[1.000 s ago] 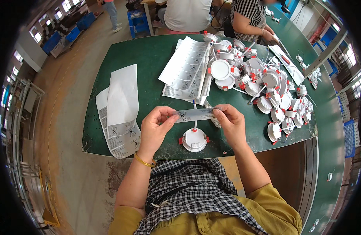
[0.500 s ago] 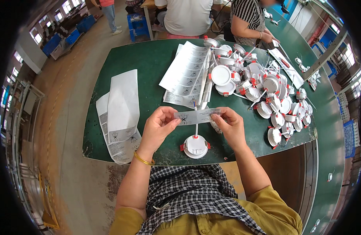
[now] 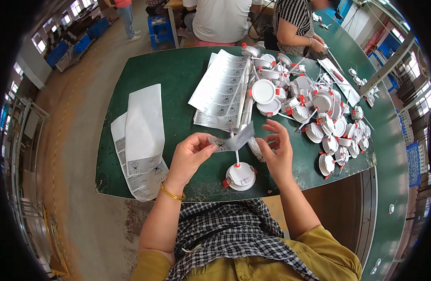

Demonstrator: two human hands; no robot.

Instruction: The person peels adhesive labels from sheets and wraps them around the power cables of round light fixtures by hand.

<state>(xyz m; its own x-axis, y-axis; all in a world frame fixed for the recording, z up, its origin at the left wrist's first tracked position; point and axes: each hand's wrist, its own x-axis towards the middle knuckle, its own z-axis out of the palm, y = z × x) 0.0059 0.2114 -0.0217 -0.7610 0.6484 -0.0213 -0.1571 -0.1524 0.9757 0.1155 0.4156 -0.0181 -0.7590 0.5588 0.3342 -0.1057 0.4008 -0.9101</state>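
Note:
My left hand (image 3: 189, 154) pinches one end of a silver-grey printed label (image 3: 220, 145) between thumb and fingers. The label's other end (image 3: 244, 136) bends upward and is smeared by motion. To its right, my right hand (image 3: 278, 157) has its fingers apart and holds nothing. Below the label, a round white downlight (image 3: 240, 177) with red clips lies near the table's front edge. Its white cable (image 3: 237, 158) runs up behind the label, which hides part of it. A whitish rounded object (image 3: 255, 150), partly covered by my right hand, lies beside the right fingers.
Label sheets (image 3: 220, 89) lie at the table's back middle, and more sheets (image 3: 145, 126) at the left. A heap of white downlights (image 3: 318, 103) fills the right side of the green table (image 3: 178, 70). Across the table, a person in stripes (image 3: 295, 28) works with their hands.
My right hand has let go of the label and spread its fingers. The label's freed end has swung upward. The downlight has turned and shifted slightly right.

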